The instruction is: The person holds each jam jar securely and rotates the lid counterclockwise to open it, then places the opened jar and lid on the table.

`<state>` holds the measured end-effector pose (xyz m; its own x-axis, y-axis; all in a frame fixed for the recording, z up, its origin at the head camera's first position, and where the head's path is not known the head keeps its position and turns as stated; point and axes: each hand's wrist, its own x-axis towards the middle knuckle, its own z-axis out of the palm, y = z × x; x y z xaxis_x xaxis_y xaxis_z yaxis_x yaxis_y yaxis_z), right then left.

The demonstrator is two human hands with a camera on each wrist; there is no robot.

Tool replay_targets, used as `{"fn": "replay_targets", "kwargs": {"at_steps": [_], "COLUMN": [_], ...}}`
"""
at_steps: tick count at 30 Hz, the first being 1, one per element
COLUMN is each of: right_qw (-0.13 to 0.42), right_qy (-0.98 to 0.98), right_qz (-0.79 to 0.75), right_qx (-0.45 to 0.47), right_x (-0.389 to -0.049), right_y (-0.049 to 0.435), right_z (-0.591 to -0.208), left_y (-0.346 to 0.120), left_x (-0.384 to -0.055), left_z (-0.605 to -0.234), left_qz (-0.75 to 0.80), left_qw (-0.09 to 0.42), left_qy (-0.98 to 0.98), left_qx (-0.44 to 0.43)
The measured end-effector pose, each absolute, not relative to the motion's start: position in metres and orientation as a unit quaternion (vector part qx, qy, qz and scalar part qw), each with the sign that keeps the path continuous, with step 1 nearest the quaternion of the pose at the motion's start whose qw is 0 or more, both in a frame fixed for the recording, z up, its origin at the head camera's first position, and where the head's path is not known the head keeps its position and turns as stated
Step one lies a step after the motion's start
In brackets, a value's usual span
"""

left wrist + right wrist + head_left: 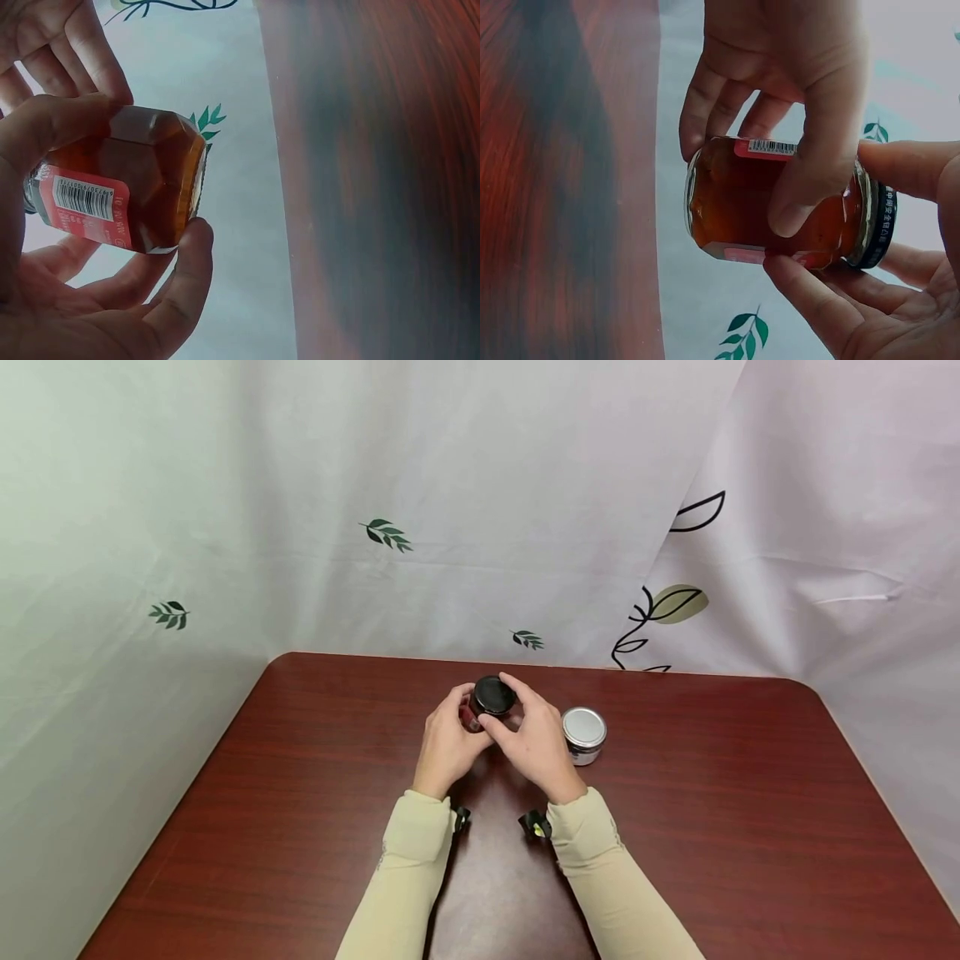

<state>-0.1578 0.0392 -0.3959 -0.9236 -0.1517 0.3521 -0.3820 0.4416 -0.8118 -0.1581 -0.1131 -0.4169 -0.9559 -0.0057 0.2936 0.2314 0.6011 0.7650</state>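
Two hands: the left hand (450,735) and the right hand (536,743) share one jar (150,176), its lid (494,695) on; I judge the step to be handling it or looking it over, and I cannot tell whether the lid is being turned.
Left fingers: curled round the glass, thumb laid across the near side, a fingertip at the base.
Right fingers: thumb and forefinger pinch across the lid end, while another finger presses the glass lower down.
Next move: it calls, I think, for a firm left grip on the body before the right fingers twist or let go.
Jar: between both sets of fingers, lid uppermost, seemingly held above the table (690,827).
Glass: faceted, shiny, deep amber; how full it is, the fingers and dark colour hide.
Label: a red label (94,227) with a barcode (84,199) and pale print, too small for me to read, just below the left thumb in the left wrist view.
Lid: round, black, glossy on top, pale lettering round its side.
Pot: a silver-topped pot (584,735) stands just right of the right hand's knuckles; whether they touch, I cannot tell.
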Motion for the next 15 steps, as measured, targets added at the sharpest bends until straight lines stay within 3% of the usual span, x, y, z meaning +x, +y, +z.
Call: {"fn": "replay_targets", "kwargs": {"at_steps": [15], "right_qw": [0.154], "right_qy": [-0.844], "right_qz": [0.501], "right_qx": [0.112], "right_x": [-0.155], "right_y": [0.026], "right_z": [-0.396], "left_y": [-0.113], "left_x": [-0.158], "left_z": [-0.415], "left_qz": [-0.416], "left_qw": [0.111], "left_qy": [-0.902], "left_qx": [-0.038]}}
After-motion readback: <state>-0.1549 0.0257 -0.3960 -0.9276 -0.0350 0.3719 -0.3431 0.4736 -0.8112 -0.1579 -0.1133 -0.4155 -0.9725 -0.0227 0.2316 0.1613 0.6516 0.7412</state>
